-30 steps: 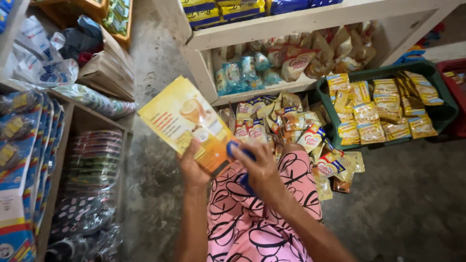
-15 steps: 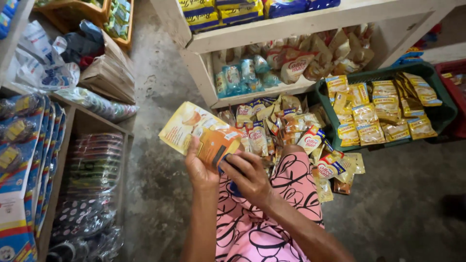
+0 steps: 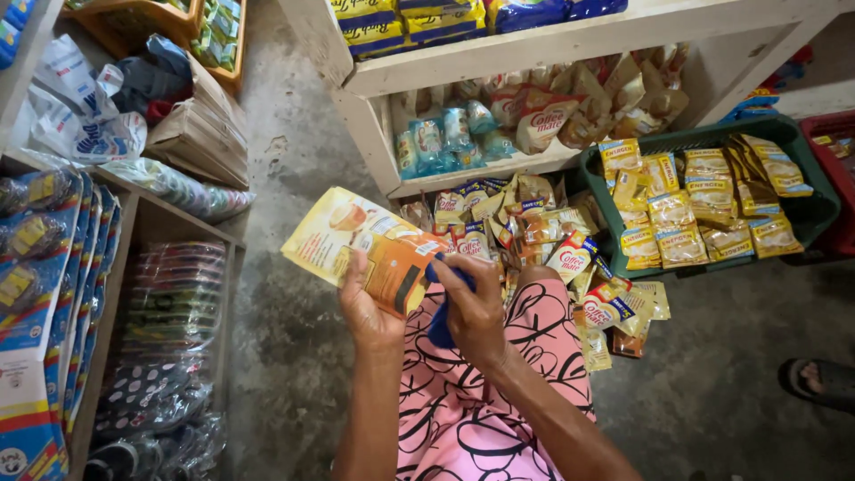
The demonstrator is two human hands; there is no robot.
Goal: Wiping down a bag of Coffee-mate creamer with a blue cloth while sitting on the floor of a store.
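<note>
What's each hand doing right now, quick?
Left hand: closed, holding a yellow-orange packet.
Right hand: closed, pressing a blue cloth against the packet.

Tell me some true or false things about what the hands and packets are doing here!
1. The left hand holds a flat yellow and orange packet. True.
2. The right hand grips a red metal spoon. False: it holds a blue cloth against the packet.
3. The green plastic crate holds yellow sachets. True.
4. The crate sits on the top shelf. False: it rests on the grey concrete floor.
</note>
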